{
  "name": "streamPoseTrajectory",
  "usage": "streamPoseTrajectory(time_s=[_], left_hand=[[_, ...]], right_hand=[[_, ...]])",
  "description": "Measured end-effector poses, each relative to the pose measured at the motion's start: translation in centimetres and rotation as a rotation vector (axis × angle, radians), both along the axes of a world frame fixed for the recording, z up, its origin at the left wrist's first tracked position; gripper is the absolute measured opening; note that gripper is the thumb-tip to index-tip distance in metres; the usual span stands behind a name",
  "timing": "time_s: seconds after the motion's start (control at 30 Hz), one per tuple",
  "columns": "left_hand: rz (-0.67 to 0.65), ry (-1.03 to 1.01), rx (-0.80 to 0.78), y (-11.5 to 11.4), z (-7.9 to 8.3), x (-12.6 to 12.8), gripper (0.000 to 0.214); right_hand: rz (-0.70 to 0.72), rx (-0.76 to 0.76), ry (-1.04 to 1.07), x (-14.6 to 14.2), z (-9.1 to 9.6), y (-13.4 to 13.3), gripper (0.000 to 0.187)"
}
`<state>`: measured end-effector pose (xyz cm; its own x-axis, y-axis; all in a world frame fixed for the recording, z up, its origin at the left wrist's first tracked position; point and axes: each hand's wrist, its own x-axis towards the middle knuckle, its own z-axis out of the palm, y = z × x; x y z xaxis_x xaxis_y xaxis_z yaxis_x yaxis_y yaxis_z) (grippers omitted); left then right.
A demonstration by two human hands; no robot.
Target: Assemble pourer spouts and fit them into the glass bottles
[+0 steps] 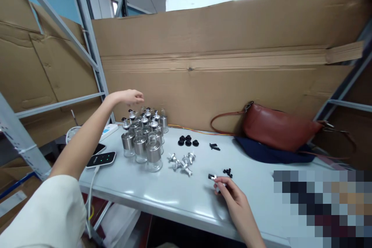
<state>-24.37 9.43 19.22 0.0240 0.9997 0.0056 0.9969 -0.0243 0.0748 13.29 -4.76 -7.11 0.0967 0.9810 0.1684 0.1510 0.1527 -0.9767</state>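
My left hand (131, 97) is raised over the back left of a group of glass bottles (140, 148) wrapped in silver metal bands. Its fingers are curled in, and what they hold, if anything, is hidden. Several bottles carry silver tops (144, 119) with black tips; the front ones have bare glass necks. Low on the table, my right hand (232, 195) pinches a small silver bottle top (214, 177) with a black tip. Loose silver tops (186, 162) lie between the bottles and that hand. Just beyond its fingers are small black pieces (228, 172).
Black round caps (188, 140) and flat black strips (214, 147) lie farther back. A brown leather bag (279, 126) rests on dark blue cloth (261, 153) at the right. A white device (101, 159) with a cable sits at the left. Cardboard (203, 93) walls the back.
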Motion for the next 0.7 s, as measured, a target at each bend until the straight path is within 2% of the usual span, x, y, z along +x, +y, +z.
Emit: streamPoseTrajectory(time_s=[0.07,0.13,0.27,0.47,0.6,0.7], left_hand=[[0.082,0.026,0.052,2.7,-0.2,-1.7,0.043],[0.112,0.013,0.028,4.9,-0.8,-3.0,0.038],[0.116,-0.071,-0.08,7.2,-2.7,-4.8,0.025],[0.104,-0.235,-0.17,7.1,-5.3,-7.1,0.028],[0.093,-0.335,-0.088,6.6,-7.5,-8.3,0.028],[0.09,-0.41,0.056,6.5,-9.7,-8.6,0.021]], right_hand=[[0.0,0.0,-0.007,0.0,0.0,0.1,0.04],[0.001,0.003,-0.015,0.0,-0.1,0.1,0.039],[0.003,0.018,-0.023,-0.1,-0.1,0.2,0.039],[0.0,0.006,-0.031,0.0,0.0,0.0,0.039],[-0.003,0.004,-0.028,0.0,-0.1,0.0,0.038],[-0.007,0.011,-0.032,0.0,-0.1,0.0,0.038]])
